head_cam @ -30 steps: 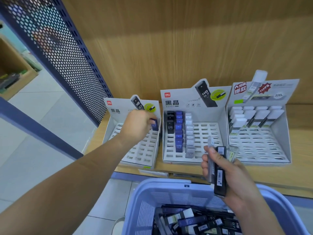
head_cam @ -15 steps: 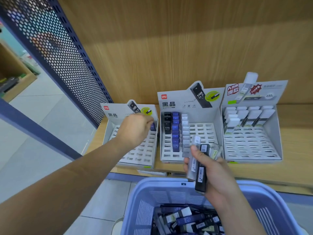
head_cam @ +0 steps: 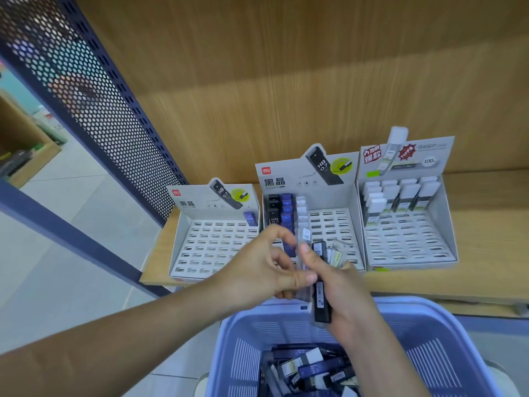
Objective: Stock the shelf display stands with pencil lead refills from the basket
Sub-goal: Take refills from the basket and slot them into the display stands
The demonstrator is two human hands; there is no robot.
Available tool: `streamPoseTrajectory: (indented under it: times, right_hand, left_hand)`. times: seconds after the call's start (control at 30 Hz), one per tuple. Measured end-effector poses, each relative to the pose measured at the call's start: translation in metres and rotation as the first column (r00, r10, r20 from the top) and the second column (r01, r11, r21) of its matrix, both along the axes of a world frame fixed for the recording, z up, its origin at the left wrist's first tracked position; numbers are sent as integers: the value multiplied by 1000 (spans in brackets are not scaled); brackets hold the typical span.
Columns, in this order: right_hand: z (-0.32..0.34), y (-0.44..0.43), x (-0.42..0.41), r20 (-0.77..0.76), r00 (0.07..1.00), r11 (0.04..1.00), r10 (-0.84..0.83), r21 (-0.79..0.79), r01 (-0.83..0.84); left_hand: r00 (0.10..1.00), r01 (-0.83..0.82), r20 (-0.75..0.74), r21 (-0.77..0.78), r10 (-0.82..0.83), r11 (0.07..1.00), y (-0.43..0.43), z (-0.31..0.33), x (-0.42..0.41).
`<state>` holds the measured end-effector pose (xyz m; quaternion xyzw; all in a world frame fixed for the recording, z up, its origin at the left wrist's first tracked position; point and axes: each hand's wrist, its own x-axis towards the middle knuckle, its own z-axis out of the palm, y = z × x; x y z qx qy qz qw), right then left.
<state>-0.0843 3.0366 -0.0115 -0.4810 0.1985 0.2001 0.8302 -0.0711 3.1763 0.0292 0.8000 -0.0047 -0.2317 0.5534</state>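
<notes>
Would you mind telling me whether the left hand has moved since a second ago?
Yes. The left hand has left the left display stand, where a blue refill now stands, and moved rightward to the refills the right hand holds.

So the left hand (head_cam: 266, 270) has pulled out of the left display stand (head_cam: 200, 253) — a second ago it was tucked into the back right corner there, covering most of a blue refill (head_cam: 250, 217); now that refill stands on its own in the corner slot with nothing touching it; the hand has swung across to the right hand (head_cam: 343, 290), thumb laid over the clear refill case (head_cam: 305, 236) at the left edge of the bunch of refill cases (head_cam: 321, 302), fingers curled behind; the right hand has drifted left too — from between the middle and right stands to in front of the middle display stand (head_cam: 329, 224).
</notes>
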Motion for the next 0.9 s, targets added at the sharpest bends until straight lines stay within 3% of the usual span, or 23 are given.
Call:
streamPoseTrajectory:
  times: [0.1, 0.33, 0.6, 0.73, 0.83, 0.9]
  right_hand:
    - [3, -6, 0, 65, 995, 994, 72, 78, -77]
    - [-5, -10, -1, 166, 964, 923, 206, 295, -248]
    - [4, -24, -1, 132, 966, 975, 220, 8, -223]
    - [7, -24, -3, 109, 969, 968, 220, -145, -204]
    - [3, -25, 0, 40, 991, 951, 125, -290, -108]
    - [-5, -31, 4, -22, 1000, 963, 12, -270, -18]
  left_hand:
    - [995, -79, 62, -28, 80, 996, 4, 8, 7]
    - [998, -61, -36, -170, 56, 984, 13, 18, 14]
    - [967, -237, 95, -26, 238, 971, 18, 16, 20]
    - [963, -229, 144, -9, 228, 973, 16, 15, 22]
    - [943, -259, 227, 41, 244, 965, 18, 18, 27]
    - [925, -286, 292, 105, 245, 953, 22, 20, 31]
